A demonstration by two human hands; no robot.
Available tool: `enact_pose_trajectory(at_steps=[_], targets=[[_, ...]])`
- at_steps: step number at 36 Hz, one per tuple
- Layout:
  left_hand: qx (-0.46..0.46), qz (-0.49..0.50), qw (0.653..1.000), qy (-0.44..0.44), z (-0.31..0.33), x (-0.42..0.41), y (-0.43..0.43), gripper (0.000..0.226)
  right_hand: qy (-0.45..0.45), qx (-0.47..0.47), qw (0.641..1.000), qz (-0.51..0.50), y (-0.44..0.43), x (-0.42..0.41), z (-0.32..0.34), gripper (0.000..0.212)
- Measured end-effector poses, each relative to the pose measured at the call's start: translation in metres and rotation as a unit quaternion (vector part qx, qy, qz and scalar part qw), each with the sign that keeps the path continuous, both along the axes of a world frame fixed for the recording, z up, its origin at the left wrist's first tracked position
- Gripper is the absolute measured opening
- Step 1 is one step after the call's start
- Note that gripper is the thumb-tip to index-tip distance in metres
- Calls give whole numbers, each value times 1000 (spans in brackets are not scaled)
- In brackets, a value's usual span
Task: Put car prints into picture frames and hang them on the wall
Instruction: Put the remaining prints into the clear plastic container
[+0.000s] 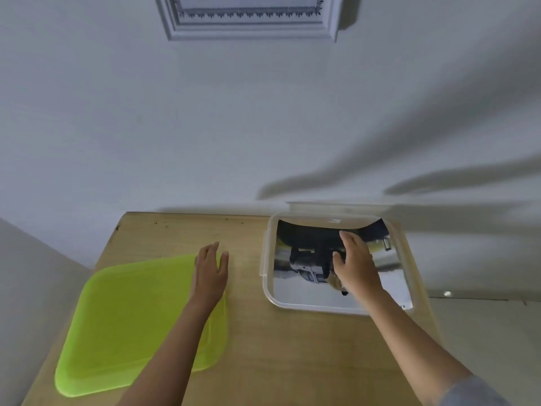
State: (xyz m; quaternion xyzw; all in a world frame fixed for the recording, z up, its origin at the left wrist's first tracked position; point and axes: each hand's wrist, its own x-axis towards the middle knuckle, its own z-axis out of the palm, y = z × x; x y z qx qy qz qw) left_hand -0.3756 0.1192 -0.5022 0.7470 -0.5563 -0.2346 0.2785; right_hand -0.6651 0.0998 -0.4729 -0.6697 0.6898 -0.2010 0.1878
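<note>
Car print (304, 268) in clear box (268, 276), directly under right hand (355, 265); fingers spread, grasping nothing. Left hand (209, 272) flat on green lid (131, 317), farther off.

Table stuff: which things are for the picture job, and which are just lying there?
For the job: car print, clear box holding it, right hand reaching in, white frame on the wall.
Just lying about: green lid partly under the left hand, wooden table.

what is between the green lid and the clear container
Bare table, plus fingertips of the left hand past the green lid; nothing else up to the clear container, in the head view.
</note>
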Motion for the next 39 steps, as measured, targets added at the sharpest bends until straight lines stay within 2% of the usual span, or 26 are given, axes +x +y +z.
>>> enact_pose_trajectory(at_steps=[8, 11, 15, 20, 31, 39], targets=[[74, 61, 985, -144, -21, 151, 61, 49, -15, 1, 994, 106, 28, 168, -11, 49], [119, 89, 977, -156, -30, 188, 90, 57, -6, 30, 992, 121, 44, 210, -29, 52], [149, 103, 975, -128, -45, 215, 119, 64, 33, 120, 986, 107, 69, 240, -56, 61], [146, 100, 977, -116, -51, 221, 128, 66, 56, 119, 988, 79, 84, 256, -65, 61], [105, 161, 980, -44, -31, 220, 118, 70, -54, 92, 994, 25, 78, 275, -40, 61], [1, 141, 990, -1, 14, 145, 60, 67, -91, 12, 995, -41, 35, 203, 15, 59]])
